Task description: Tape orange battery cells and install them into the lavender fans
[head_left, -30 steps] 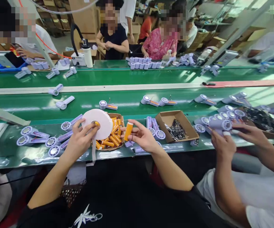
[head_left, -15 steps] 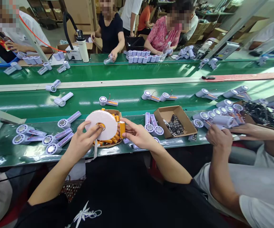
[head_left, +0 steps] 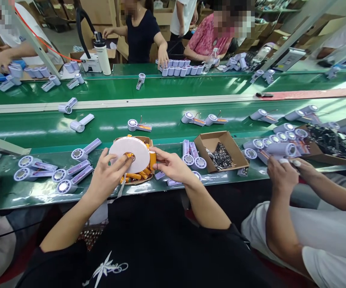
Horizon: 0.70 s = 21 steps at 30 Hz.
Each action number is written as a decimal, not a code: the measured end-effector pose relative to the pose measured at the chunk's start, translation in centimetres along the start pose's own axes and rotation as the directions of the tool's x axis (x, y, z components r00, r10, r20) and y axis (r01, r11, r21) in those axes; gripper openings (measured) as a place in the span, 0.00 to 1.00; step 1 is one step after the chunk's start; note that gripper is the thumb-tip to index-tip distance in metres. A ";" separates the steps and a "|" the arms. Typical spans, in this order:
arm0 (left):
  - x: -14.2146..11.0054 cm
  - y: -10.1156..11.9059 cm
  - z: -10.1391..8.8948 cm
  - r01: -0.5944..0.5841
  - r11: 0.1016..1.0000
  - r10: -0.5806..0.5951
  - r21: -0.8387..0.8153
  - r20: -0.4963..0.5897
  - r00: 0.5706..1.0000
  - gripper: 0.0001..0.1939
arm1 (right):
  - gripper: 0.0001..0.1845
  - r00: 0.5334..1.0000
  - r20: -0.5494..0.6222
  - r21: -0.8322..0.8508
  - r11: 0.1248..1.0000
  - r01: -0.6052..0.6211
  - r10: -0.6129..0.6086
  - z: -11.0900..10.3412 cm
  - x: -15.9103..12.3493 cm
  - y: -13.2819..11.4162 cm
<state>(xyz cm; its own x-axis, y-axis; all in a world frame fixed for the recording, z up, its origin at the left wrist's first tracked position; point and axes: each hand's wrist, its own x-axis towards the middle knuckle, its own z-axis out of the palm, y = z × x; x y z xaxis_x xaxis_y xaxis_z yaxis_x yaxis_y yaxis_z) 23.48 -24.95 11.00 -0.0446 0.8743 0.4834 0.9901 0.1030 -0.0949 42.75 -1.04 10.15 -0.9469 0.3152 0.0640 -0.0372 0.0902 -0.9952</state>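
Observation:
A white roll of tape [head_left: 120, 151] is in my left hand [head_left: 108, 170], with fingers at its centre hole. A loose strip of tape [head_left: 121, 188] hangs from the roll's lower edge. My right hand [head_left: 173, 166] pinches an orange battery [head_left: 153, 161] upright, close against the roll's right edge. Beneath both hands stands a cardboard box [head_left: 140, 182] of orange batteries [head_left: 135, 176], partly hidden by the roll. Lilac fan housings with handles [head_left: 77, 172] lie to the left of my left hand, and more lilac housings [head_left: 192, 158] lie beyond my right hand.
A cardboard box [head_left: 201, 146] of small dark parts stands to the right. Fan units sit on the green belt [head_left: 107, 128]. A co-worker's hands [head_left: 283, 172] hold a lilac housing at right. Other people work across the belt; a white bottle [head_left: 102, 58] stands there.
My hands keep hold of the roll and the battery, with little movement. Across the belt, a person's hand has moved right to the row of housings, and a fan unit now lies on the belt.

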 end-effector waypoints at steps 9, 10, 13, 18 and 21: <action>0.5 2.4 1.2 0.104 0.994 -0.100 0.037 -0.099 0.990 0.27 | 0.55 0.913 -0.406 0.415 0.896 0.156 0.029 4.0 1.0 2.5; 0.3 3.0 1.7 0.136 0.990 -0.131 0.035 -0.124 0.984 0.27 | 0.56 0.885 -0.463 0.444 0.876 0.190 0.043 4.7 1.2 2.9; -0.8 4.9 3.0 0.139 0.990 -0.137 -0.002 -0.143 0.980 0.25 | 0.59 0.850 -0.524 0.469 0.852 0.233 0.056 3.9 2.0 3.4; -3.1 3.9 5.1 0.065 0.992 -0.050 -0.109 0.134 0.990 0.26 | 0.64 0.697 -0.717 0.377 0.837 0.397 -0.008 -4.0 3.2 0.9; -3.1 0.8 6.1 0.132 0.980 -0.093 -0.148 0.247 0.965 0.32 | 0.58 0.765 -0.643 0.418 0.857 0.301 0.045 -4.6 2.5 0.3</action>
<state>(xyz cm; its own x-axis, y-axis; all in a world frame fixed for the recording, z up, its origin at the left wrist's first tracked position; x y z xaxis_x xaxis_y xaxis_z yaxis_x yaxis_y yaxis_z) 23.57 -24.72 4.10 -0.1677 0.9508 0.2605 0.9842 0.1462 0.0998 41.87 4.12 10.37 -0.5202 0.8525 0.0519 -0.4507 -0.2224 -0.8645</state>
